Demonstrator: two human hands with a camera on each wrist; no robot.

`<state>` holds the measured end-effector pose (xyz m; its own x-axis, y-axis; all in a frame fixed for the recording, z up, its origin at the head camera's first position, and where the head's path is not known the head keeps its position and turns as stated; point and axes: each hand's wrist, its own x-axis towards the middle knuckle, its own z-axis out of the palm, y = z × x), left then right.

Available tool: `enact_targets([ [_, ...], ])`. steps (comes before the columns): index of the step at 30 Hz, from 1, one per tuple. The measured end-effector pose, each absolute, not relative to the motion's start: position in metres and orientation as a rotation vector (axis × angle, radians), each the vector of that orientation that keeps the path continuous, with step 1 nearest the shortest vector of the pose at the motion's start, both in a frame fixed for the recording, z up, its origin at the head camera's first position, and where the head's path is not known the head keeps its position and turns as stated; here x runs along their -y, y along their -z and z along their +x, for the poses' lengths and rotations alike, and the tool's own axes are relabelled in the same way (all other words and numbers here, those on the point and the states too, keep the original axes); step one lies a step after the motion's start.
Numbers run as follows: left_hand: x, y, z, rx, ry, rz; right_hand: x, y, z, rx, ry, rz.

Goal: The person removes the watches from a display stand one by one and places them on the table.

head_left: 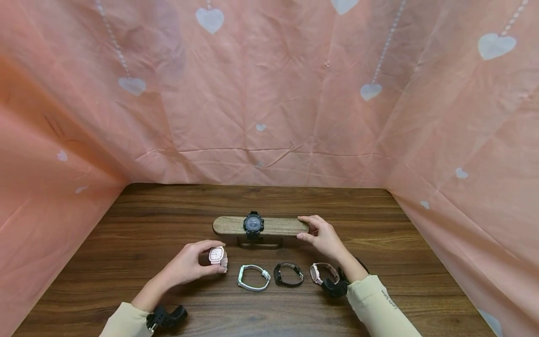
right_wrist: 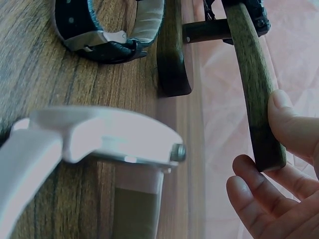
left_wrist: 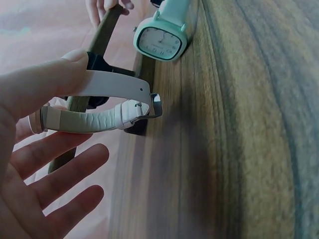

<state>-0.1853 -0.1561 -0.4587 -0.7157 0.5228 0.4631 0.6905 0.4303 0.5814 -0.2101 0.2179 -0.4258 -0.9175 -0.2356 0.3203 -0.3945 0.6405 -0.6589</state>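
Note:
My left hand (head_left: 185, 264) pinches a pale pink watch (head_left: 216, 254) between thumb and fingers, left of the watch stand. In the left wrist view its buckled strap (left_wrist: 94, 122) forms a loop, and the other fingers spread below it. At the right end of the wooden watch stand (head_left: 282, 226), my right hand (head_left: 326, 238) holds the bar with the thumb on one side and fingers on the other. A black watch (head_left: 253, 223) is strapped around the bar, left of its middle.
In front of the stand, a mint watch (head_left: 241, 275), a black watch (head_left: 278, 275) and a pink watch (head_left: 313, 273) lie in a row on the wooden table (head_left: 168, 210). The last is close to my right wrist. Pink cloth (head_left: 269, 93) hangs around the table.

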Motion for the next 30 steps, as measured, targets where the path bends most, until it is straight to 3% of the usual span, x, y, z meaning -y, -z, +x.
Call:
enact_targets([
  [30,0.152,0.470,-0.177,2.530,1.338,-1.070,-0.218,0.428,-0.210,2.651,-1.164,0.512],
])
